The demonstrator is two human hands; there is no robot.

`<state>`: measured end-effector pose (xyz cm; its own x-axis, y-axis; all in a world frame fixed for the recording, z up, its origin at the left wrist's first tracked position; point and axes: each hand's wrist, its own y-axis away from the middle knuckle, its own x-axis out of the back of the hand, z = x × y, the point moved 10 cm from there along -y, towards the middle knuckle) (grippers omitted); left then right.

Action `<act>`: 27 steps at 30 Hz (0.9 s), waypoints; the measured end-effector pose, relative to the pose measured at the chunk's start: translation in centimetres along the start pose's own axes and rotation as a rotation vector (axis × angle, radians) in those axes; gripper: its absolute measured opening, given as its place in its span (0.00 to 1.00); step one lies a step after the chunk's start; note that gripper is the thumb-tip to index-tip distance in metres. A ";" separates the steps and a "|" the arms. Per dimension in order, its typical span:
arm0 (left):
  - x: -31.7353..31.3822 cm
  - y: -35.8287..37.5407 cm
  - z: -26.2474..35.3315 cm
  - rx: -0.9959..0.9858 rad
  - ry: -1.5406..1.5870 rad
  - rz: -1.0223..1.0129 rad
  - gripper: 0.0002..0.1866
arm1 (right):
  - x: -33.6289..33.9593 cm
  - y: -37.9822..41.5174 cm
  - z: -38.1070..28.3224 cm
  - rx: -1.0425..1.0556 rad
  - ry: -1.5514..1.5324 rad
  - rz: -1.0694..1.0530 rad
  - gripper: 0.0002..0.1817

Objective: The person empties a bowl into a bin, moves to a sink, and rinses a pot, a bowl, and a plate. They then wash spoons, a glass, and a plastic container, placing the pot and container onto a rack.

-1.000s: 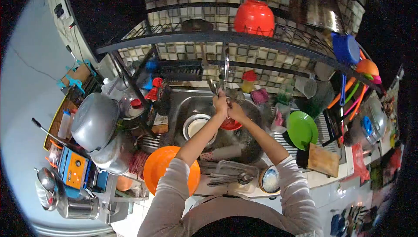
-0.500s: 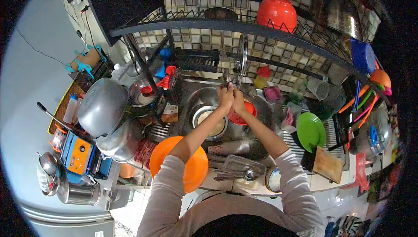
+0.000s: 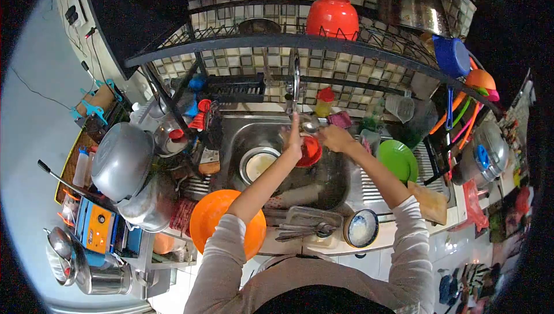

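Over the sink (image 3: 340, 184), my left hand (image 3: 293, 141) is held upright below the faucet (image 3: 296, 80), its fingers extended and nothing visible in it. My right hand (image 3: 336, 138) is beside a shiny rounded metal object (image 3: 310, 123), its fingers bent; whether it grips that object cannot be made out. Between my hands a red bowl (image 3: 309, 151) sits in the basin. Left of it is a metal pot (image 3: 259, 165) with pale contents. Stacked clear cups (image 3: 297, 196) lie in the front of the sink.
An orange basin (image 3: 225, 222) stands front left, near my left forearm. Cutlery lies by a clear tray (image 3: 314, 220) at the front edge. A green plate (image 3: 398, 161) and a wooden board (image 3: 428, 202) are at right. A black rack (image 3: 311, 41) spans above, holding a red bowl.
My hands, together at the faucet before, have moved apart and lower, the right one further right. A metal object now shows between them. The camera view has shifted.
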<state>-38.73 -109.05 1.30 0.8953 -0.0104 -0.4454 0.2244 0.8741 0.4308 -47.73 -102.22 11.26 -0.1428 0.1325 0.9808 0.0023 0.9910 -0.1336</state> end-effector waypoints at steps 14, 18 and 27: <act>-0.3 -1.1 2.9 -0.427 -0.043 -0.215 0.16 | -4.5 -2.1 -3.1 0.201 -0.056 -0.188 0.21; -1.4 2.0 5.6 -0.206 0.152 -0.419 0.31 | 0.0 -0.8 -3.3 0.050 -0.014 -0.218 0.17; -0.5 -3.3 -0.5 0.128 -0.364 -0.453 0.20 | 15.2 6.9 -3.2 0.029 0.329 -0.251 0.18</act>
<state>-40.08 -111.69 -0.28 0.7690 -0.5541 -0.3188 0.6391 0.6788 0.3617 -46.69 -93.30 25.72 0.1883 -0.1107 0.9758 -0.0205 0.9930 0.1166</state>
